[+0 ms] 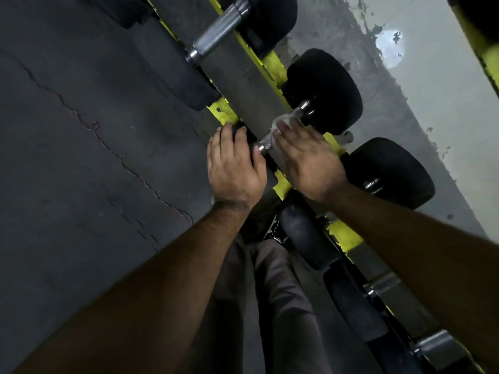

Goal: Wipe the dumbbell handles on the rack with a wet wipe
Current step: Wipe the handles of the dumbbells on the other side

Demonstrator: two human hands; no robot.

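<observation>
I see the yellow rack [278,64] crossing diagonally from top centre to lower right. My left hand [235,168] grips the near dumbbell head [266,174] at centre; my right hand [307,160] pinches the wet wipe [283,122] against the dumbbell handle [266,143].

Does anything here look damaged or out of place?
Yes. The yellow rack rail has chipped paint, the floor carries a long winding crack, and the wall looks stained and peeling. The dumbbells sit in order.
</observation>
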